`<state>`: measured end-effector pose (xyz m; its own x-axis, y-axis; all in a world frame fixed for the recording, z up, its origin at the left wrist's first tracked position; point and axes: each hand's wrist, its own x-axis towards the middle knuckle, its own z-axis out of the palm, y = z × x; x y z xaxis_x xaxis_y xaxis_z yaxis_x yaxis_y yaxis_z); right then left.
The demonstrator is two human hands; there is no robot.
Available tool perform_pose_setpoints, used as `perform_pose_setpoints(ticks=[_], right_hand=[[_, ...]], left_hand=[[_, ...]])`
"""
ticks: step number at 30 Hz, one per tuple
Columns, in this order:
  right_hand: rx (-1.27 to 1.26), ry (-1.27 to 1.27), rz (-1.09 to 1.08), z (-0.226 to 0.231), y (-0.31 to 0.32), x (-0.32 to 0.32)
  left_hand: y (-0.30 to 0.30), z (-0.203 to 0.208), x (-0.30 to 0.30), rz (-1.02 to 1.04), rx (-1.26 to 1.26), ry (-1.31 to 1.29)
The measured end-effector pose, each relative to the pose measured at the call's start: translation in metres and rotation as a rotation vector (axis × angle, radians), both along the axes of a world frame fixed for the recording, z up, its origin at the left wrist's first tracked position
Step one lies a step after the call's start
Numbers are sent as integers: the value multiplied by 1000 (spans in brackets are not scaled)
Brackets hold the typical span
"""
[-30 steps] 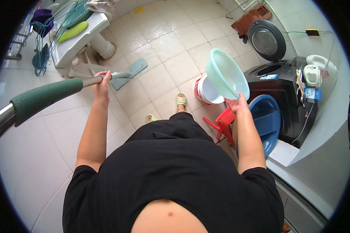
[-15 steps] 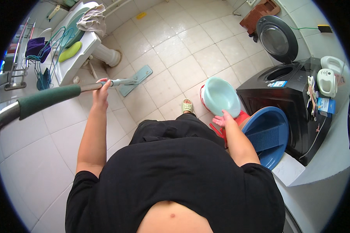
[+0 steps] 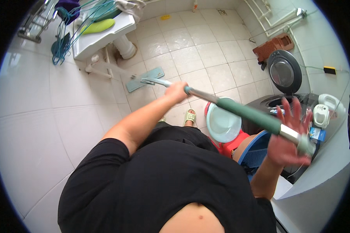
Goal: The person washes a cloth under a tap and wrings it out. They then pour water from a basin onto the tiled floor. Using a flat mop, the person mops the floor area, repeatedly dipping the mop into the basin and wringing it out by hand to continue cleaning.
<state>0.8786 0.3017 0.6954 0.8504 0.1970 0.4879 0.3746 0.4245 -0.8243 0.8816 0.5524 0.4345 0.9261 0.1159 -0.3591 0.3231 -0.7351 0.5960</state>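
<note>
Nearest the viewer, the right hand [image 3: 287, 145] is spreading its fingers behind the upper end of the flat mop [image 3: 206, 96]; motion is blurring both, and contact cannot be told. Between the hands, the green foam grip [image 3: 247, 113] is offering what seems the least slippery hold; the metal shaft is presumably being stiffer and slicker, and the mop is probably weighing little but swinging widely at its ends. The left hand [image 3: 177, 92] is wrapping the shaft's lower part. Beneath the handle, a pale basin [image 3: 223, 126] and a red stool [image 3: 235, 143] are crowding the floor's right edge, where a dark washing machine [image 3: 254, 104] is limiting sideways room. Farther off, the mop's pad [image 3: 149, 75] is lying toward the floor [image 3: 217, 58]'s left edge, near the sink pedestal [image 3: 124, 47]; tiles are running beyond it to the far edge, giving the longest room for moving.
</note>
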Motion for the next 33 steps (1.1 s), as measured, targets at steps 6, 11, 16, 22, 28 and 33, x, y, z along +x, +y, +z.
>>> perform_pose_setpoints(ticks=[6,11,16,22,28,33], right_hand=[[-527,49,-763,3,-20,-103],[-708,-142,-718,49,-30,-168],[-376,41,-482,29,-45,-191],[-400,184,-110,24,-42,-196],[-383,176,-234,21,-66,-203],[-555,103,123,14,-104,-211]], left_hand=[[2,-38,-48,-342,-80,-141],[-13,-15,-79,-433,-209,-122],[-33,-43,-96,-420,-247,-224],[-27,-64,-101,-254,-173,-413],[-67,-54,-112,-294,-132,-401],[-29,-49,-126,-259,-153,-399]])
